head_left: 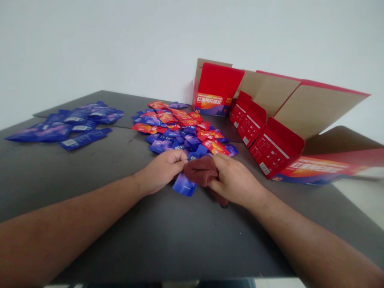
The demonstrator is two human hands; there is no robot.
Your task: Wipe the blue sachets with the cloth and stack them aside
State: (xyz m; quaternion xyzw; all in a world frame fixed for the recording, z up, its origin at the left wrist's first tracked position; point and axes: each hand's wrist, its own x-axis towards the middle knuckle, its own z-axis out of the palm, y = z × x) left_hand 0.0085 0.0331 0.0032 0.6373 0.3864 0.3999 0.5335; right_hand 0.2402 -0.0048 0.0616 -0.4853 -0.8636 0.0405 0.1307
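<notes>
Before the central heap (183, 128), my left hand (160, 170) pinches one blue pouch (183, 186), my right hand (235, 180) clamps a cloth (200, 170) against it; the side batch (69, 124) seemingly done, the heap outstanding.

Both forearms forward, left hand (162, 170) in a fingertip pinch, right hand (235, 181) in a closed curl

upright box (213, 102): 红黑枸杞原浆 | lying box (315, 168): 40 | sachets (183, 128): print too small to read
</notes>
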